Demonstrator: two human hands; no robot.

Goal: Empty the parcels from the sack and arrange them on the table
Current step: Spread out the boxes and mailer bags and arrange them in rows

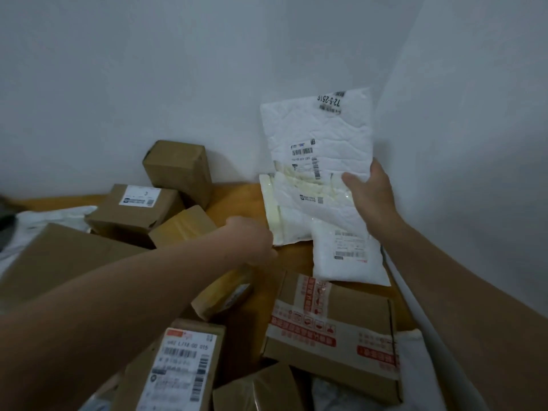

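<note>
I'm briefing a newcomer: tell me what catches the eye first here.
The white padded mailer stands out, held upright by the right hand near the back-right wall. Brown cartons crowd the wooden table, a red-printed box nearest at lower right, while the left hand reaches at the cream envelope mid-table.

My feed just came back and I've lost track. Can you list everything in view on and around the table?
Table: one, orange-brown, under everything.
Padded mailer: one, white, held upright at back right.
Flat mailer: one, cream-edged, lying below it.
Poly bag: one, white, right table edge.
Cardboard boxes: about eight, brown, left and front.
Other bags: two, white, far left, front right.
Left hand: at flat mailer's edge, grip unclear.
Right hand: grips padded mailer.
</note>
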